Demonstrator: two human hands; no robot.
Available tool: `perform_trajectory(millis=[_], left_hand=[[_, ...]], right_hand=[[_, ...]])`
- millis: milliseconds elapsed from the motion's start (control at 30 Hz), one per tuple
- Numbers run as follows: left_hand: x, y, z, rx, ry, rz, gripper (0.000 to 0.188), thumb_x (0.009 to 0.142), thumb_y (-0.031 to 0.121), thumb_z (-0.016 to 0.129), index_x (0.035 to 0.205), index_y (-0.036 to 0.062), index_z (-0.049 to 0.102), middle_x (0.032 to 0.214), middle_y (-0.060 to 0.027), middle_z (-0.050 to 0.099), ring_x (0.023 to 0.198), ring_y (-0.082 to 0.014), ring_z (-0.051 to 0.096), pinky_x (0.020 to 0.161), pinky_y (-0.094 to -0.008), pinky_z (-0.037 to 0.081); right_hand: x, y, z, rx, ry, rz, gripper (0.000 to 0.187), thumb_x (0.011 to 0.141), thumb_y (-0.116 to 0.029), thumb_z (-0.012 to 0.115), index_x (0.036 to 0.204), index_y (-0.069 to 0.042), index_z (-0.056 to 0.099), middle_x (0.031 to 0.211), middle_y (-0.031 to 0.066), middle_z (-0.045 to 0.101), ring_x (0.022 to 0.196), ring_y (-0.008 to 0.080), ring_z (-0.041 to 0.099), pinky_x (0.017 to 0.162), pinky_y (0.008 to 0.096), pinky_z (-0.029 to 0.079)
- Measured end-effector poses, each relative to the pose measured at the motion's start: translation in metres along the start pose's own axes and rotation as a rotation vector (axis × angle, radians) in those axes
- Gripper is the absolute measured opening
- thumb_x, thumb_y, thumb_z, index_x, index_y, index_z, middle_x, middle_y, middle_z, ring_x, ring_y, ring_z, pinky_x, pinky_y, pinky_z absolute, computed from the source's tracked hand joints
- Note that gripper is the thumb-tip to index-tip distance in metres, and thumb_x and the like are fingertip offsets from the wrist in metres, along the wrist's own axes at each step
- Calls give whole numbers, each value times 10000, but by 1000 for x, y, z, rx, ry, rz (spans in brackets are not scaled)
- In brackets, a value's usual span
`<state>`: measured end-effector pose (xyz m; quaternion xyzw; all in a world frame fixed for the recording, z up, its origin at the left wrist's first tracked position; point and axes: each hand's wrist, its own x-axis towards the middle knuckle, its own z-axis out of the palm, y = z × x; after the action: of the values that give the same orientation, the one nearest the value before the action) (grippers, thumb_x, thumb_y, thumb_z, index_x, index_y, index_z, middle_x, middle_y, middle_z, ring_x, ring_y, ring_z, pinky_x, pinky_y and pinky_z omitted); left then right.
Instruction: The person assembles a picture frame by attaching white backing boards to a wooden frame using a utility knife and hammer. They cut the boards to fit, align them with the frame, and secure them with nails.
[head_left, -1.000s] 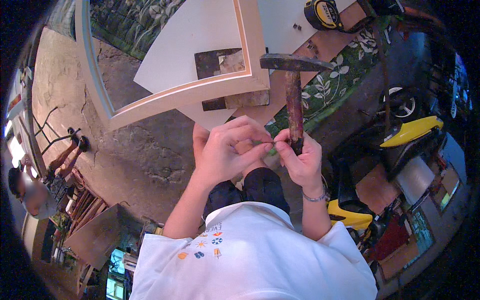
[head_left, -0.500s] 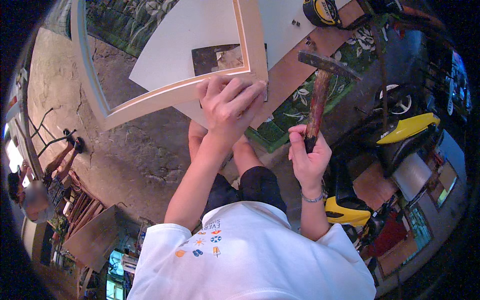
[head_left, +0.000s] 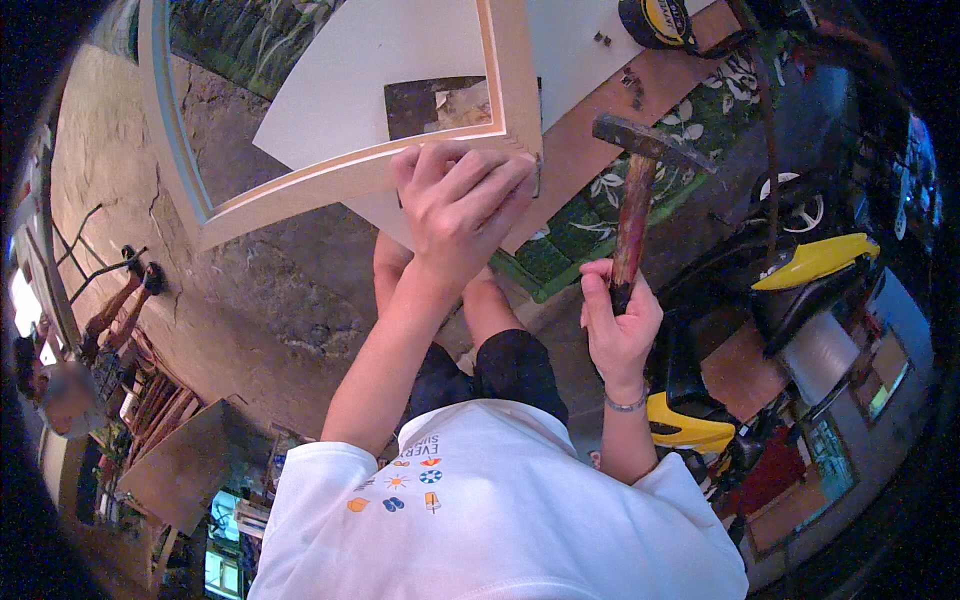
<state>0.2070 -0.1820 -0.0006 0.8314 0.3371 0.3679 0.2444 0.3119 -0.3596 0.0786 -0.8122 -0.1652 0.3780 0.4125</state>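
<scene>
My left hand (head_left: pixel 460 205) is closed over the near right corner of a pale wooden frame (head_left: pixel 300 196), its fingers curled. Whatever its fingertips may pinch is hidden behind the knuckles. In my right hand (head_left: pixel 622 335) is a hammer (head_left: pixel 634 210), gripped low on its worn wooden handle. The dark metal head points up and away, to the right of the frame's corner and apart from it. Through the frame's opening a white board (head_left: pixel 330 85) shows, and a dark rectangular piece (head_left: pixel 410 110) with a pale patch.
A black and yellow tape measure (head_left: pixel 655 22) lies at the far right, with small dark bits (head_left: pixel 602 39) near it. Green patterned cloth (head_left: pixel 560 255) hangs below the brown board (head_left: pixel 580 150). A yellow and black motorbike (head_left: pixel 820 262) stands right. Another person (head_left: pixel 100 330) is at far left.
Little differs: the view has shifted slightly, and the hammer head sits a touch lower in it. Both hands keep their grips.
</scene>
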Motion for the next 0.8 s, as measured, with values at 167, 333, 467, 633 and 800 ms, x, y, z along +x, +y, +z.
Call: perform_trajectory(millis=[167,333,467,633,800], left_hand=[[1,0,-1,-14,-6,2,254,649,204,819,897,177,772,822,73,662,806,-178,565,798,-354,372],[3,2,-3,-2,-2,8,242,653,210,818,889,187,772,822,80,661,796,-171,558,784,-350,369],[2,2,-2,-5,-9,0,239,654,210,815,888,188,769,822,85,659,792,-167,558,768,-349,365],[3,2,-5,-7,-34,-5,257,650,209,814,902,191,769,826,88,657,792,-164,560,772,-346,362],[1,2,-3,-1,-33,-10,279,642,216,813,917,198,770,851,95,660,799,-159,557,790,-348,357]], right_hand=[[-1,-1,-1,-50,-13,-28,99,945,-121,694,979,-29,686,753,17,656,639,80,545,601,264,450],[-2,0,-2,-61,-22,-47,111,950,-119,686,988,-15,681,796,38,683,650,91,569,619,264,468],[-3,0,-4,-142,-34,-49,139,961,-138,674,1012,-8,675,829,67,703,670,123,613,643,281,492],[-5,2,-7,-242,-53,-95,179,980,-179,649,1035,-10,669,875,120,734,740,228,717,677,333,531],[-6,-3,-4,-355,-53,-159,201,984,-206,646,1041,-15,671,869,136,742,743,298,736,657,362,544]])
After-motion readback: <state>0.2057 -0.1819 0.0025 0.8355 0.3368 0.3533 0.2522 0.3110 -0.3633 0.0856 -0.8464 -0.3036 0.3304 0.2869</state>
